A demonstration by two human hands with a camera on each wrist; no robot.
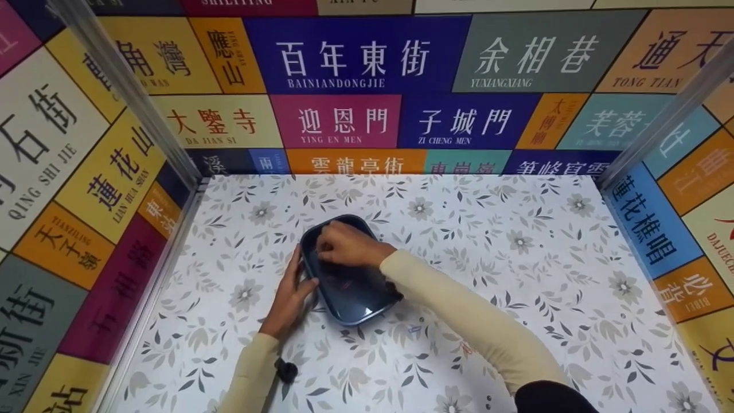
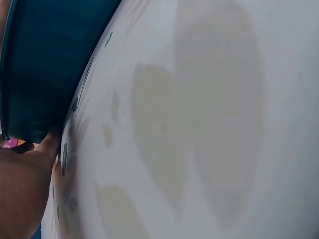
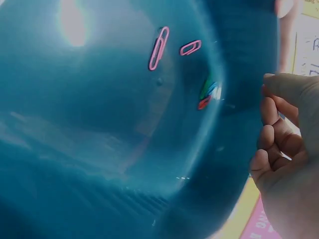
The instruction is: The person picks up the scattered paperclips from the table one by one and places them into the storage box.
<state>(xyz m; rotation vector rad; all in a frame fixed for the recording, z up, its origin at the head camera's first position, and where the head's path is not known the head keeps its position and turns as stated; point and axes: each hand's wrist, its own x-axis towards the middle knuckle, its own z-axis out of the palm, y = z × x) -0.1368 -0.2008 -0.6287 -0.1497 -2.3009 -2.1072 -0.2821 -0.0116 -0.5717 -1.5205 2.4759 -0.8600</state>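
Observation:
A dark blue tray (image 1: 355,307) with rounded corners and a raised rim sits on the patterned tabletop. My left hand (image 1: 288,295) touches its left side, fingers fairly straight along the outer wall and thumb at the rim. The left wrist view shows the thumb (image 2: 50,142) low against the tray wall. My right hand (image 1: 351,245) is over the tray's far end, fingers curled, thumb and forefinger meeting; nothing shows between them. Inside, in the right wrist view, lie a long pink paper clip (image 3: 158,49), a smaller pink one (image 3: 190,48) and a small green, blue and red cluster (image 3: 206,94).
On the white floral tabletop (image 1: 487,218), a small bluish-purple item (image 1: 414,328) and an orange one (image 1: 467,347) lie below my right forearm. Coloured panels with street names (image 1: 355,63) wall in the table at the back and sides.

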